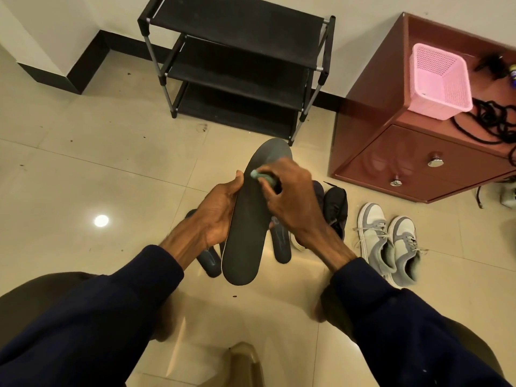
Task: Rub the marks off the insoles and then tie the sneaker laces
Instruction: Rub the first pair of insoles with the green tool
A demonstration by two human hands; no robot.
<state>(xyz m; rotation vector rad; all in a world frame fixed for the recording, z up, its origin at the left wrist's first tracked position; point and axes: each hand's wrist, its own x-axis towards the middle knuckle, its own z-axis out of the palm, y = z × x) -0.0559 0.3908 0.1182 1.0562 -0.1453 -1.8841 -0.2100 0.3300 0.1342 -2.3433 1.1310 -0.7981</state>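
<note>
Okay: left hand (220, 210) grips insole (245, 233), right hand (290, 199) pinches what is probably an eraser (262, 177). Use short strokes, insole braced.

A single wide-angle camera sits on the person's head, facing forward and steeply down. The left hand (220, 210) and right hand (290, 199), holding the insole (245, 241) and eraser (262, 175), lie close under the lens at frame centre, and both sleeves enter from the bottom corners. Farther off, the floor (83, 163) fills most of the field, with the shoe rack (237, 65) at the top edge and the cabinet (405, 152) at the upper right.
</note>
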